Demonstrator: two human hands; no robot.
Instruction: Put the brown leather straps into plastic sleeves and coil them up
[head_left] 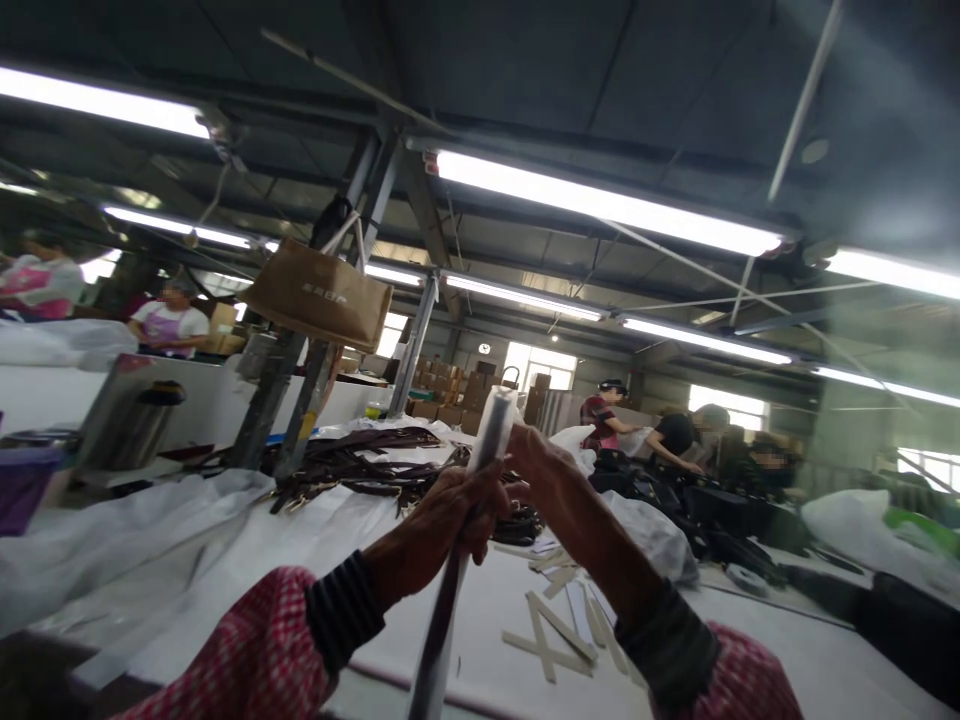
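Both my hands hold a long pale roll [491, 425] that stands nearly upright in front of me. My left hand [450, 515] is wrapped round its middle, fingers closed. My right hand [536, 455] grips it near the top from the right side. The roll's lower part [439, 640] looks darker and runs down out of the picture. Both my forearms wear red checked sleeves with dark striped cuffs.
A white-covered table [787, 650] carries flat pale strips [555, 630], a heap of dark brown straps [360, 465] and black goods [697, 510]. A steel flask [131, 420] stands left. A brown bag [319, 292] hangs on a post. Several other people work behind.
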